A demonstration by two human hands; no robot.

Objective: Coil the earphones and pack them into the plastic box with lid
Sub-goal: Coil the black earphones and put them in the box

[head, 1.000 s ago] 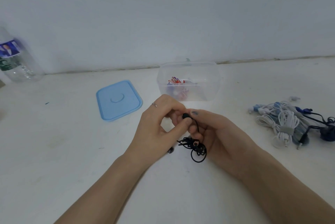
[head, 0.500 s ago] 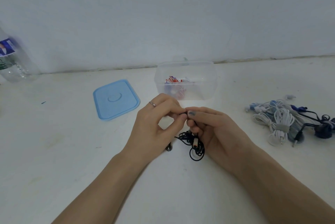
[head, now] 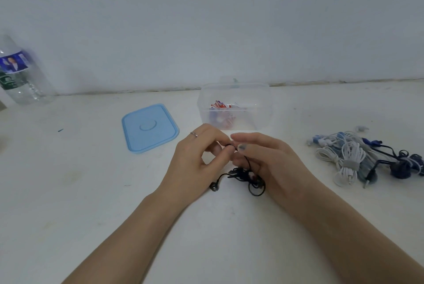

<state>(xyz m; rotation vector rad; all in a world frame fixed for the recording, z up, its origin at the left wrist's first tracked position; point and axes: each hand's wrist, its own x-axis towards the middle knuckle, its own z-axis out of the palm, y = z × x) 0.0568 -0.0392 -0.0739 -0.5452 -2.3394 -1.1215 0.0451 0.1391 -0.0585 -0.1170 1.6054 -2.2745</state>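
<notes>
Fingers: your left hand (head: 195, 159) pinches the black earphones (head: 245, 174) between thumb and curled fingertips; your right hand (head: 268, 164) pinches the same cord just beside them, thumb to cord, with the index finger stretched out above.
Black earphones: a thin stretch of cord runs down from your fingertips to a tangled bunch lying on the table (head: 91, 192) below them, against your right palm; one earbud lies loose under your left hand.
Plastic box (head: 235, 105): just beyond your fingertips, upright, uncovered, with a red and white bundle inside.
Lid (head: 149, 127): flat on the table, beyond and to the left of your left fingers, apart from the box.
Other earphones (head: 358, 157): a heap of white, blue and dark cords well to the right of your right fingers.
Bottle (head: 20, 74): clear plastic, far off to the left by the wall.
</notes>
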